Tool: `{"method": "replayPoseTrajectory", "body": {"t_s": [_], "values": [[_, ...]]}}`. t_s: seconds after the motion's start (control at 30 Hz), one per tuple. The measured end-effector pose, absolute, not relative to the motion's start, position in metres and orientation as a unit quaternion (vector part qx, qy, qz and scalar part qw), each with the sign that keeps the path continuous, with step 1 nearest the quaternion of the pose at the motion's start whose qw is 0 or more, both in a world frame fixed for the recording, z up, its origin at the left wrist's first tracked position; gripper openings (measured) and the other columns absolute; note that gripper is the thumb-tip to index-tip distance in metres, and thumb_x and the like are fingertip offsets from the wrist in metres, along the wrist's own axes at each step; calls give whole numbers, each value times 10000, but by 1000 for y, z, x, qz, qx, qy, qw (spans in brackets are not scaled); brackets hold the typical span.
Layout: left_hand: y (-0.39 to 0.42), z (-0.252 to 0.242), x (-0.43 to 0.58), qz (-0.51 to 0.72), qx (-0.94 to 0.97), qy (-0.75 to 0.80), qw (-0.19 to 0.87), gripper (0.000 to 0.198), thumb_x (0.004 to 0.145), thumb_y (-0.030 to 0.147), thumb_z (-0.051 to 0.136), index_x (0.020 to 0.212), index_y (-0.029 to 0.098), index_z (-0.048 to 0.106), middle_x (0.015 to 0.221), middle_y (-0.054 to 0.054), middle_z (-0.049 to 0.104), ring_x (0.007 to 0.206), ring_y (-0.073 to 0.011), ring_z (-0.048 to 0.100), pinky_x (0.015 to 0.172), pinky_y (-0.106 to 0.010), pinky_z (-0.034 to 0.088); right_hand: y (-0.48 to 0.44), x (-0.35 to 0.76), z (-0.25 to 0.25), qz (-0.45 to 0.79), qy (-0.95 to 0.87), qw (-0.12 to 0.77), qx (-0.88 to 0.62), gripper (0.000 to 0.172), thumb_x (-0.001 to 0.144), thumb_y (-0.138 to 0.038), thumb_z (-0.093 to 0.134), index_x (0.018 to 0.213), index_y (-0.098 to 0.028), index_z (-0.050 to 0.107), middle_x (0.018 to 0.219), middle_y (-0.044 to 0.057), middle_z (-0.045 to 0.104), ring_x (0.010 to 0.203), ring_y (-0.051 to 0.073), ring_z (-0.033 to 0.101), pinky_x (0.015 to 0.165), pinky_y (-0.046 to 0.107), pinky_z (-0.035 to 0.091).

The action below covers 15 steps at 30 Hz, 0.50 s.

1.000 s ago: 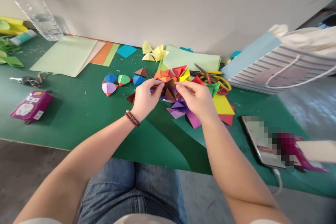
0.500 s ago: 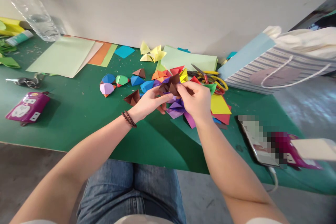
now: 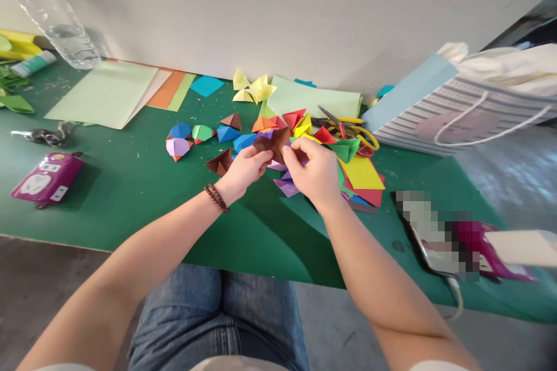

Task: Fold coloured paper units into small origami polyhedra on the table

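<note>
Over a green work table [image 3: 108,185], the left hand [image 3: 244,169] and right hand [image 3: 311,171] are curled nearly shut, pinching a brown folded-paper origami piece [image 3: 272,142] between them, its long side running crosswise and its point aimed down toward the person.

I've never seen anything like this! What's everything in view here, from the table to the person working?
brown folded paper piece: one, dark brown, between both hands
folded paper modules: several, mixed colours, on the table
paper sheets: several, pale green and orange, back left
scissors: one pair, yellow handles, back right
water bottle: one, clear plastic, far back left
gift bag: one, grey-striped, right
magenta box: one, left
table: one, green
bead bracelet: one, brown, left wrist
left hand: one, pinching the brown piece
right hand: one, pinching the brown piece
</note>
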<state>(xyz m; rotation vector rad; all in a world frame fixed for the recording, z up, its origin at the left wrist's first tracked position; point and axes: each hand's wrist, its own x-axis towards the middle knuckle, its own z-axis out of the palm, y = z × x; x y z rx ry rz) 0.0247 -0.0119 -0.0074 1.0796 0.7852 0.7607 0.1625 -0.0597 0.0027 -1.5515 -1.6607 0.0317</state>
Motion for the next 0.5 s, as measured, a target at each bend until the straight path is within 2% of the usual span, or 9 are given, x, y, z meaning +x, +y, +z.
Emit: {"method": "replayPoseTrajectory", "body": {"t_s": [0.17,0.23,0.33,0.43,0.5], "values": [[-12,-10,26,386,556,353,647,94,811,165,499,726,172,538,531,57,395,486,-70,359,497,-221,300,-58,165,3,76,-654,395,-641,206,857,-337,494,690,-218,517,600,1,582,526,147,521,516,267,377],[-11,-12,26,379,584,354,624,80,811,184,494,780,173,567,543,50,417,522,-86,397,532,-228,332,-56,167,2,101,-658,371,-647,274,875,-355,464,640,-218,496,555,-2,551,502,145,496,495,272,348],[-9,-17,25,358,599,370,614,163,822,239,495,669,183,493,533,48,391,504,-84,374,510,-234,314,-53,170,0,125,-658,351,-654,376,894,-395,438,560,-224,420,500,-10,485,490,141,469,485,276,330],[-7,-21,25,328,590,366,641,311,850,303,479,579,201,365,513,49,335,455,-75,316,457,-241,259,-51,172,-2,151,-656,358,-647,338,905,-399,421,624,-219,474,611,13,570,593,161,544,550,280,390],[-7,-22,25,322,584,357,655,337,862,316,466,572,206,336,510,48,315,442,-73,298,442,-243,237,-51,171,-3,159,-653,363,-645,318,911,-397,412,664,-218,502,676,29,612,666,179,584,599,287,420]]}}
